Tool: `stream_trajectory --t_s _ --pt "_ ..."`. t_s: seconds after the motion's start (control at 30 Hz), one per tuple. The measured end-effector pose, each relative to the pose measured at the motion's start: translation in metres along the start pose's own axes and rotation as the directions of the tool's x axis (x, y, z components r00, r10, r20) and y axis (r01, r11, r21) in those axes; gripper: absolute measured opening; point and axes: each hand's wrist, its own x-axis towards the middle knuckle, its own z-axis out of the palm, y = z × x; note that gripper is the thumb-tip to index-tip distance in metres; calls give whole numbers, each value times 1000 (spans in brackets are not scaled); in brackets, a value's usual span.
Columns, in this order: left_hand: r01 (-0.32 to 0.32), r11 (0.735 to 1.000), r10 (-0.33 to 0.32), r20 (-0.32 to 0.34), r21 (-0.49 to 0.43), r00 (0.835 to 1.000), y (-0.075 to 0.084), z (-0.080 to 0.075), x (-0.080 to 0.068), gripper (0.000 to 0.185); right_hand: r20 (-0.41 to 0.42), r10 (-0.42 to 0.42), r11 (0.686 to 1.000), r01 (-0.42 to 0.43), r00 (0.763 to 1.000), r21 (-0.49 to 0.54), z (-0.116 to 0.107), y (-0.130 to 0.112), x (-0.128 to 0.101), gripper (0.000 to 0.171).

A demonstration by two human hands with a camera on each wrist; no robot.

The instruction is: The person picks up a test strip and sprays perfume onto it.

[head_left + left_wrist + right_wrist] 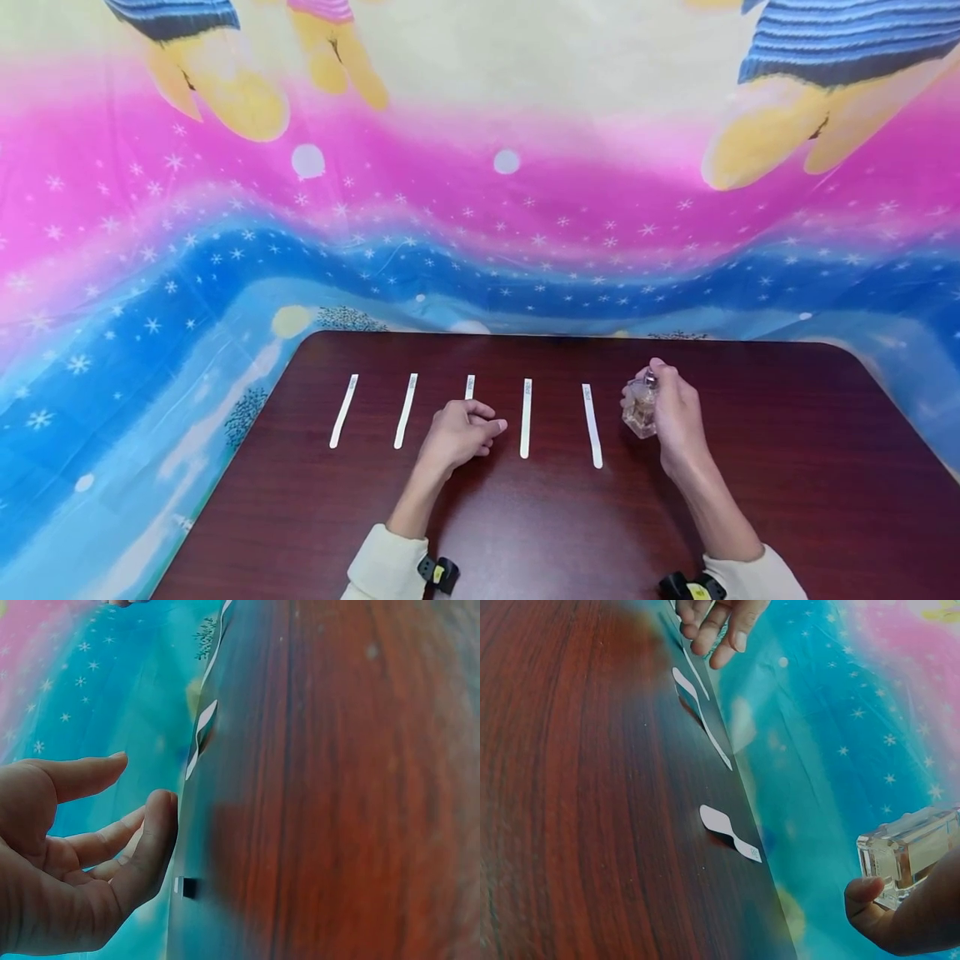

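Clear glass, squarish and holding amber liquid, the perfume bottle sits gripped in the right hand above the dark wood table, right of five white paper strips. Left hand rests loosely curled, holding nothing, over the middle strip. Starry cloth hangs beyond.

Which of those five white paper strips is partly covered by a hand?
The middle strip, third from either end. The left hand rests over its near part, so only its far tip shows. The other four lie fully uncovered on the table.
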Motion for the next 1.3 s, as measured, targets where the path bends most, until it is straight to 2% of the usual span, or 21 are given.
stream_trajectory --t_s 0.23,0.57,0.8,1.1,1.2,1.3 --pt "8 1000 -8 4 -6 1000 -1 6 -1 23 3 -5 999 5 1000 38 -2 -2 0 41" --pt "19 1000 -20 -17 -17 1000 3 23 -6 19 30 0 999 -1 1000 48 -14 -2 3 45" --pt "16 1000 -16 -37 3 999 11 29 -4 18 37 -27 989 21 999 143 -24 -9 7 44" --pt "18 999 -19 -28 -32 999 13 35 1 22 36 -2 984 -5 999 180 -43 -9 9 44" --pt "9 1000 -9 -38 -2 999 14 36 1 25 35 6 983 -13 999 182 -45 -9 11 44" --pt "-8 995 14 -64 103 998 16 38 1 27 35 6 981 -12 999 192 -46 -9 12 43"
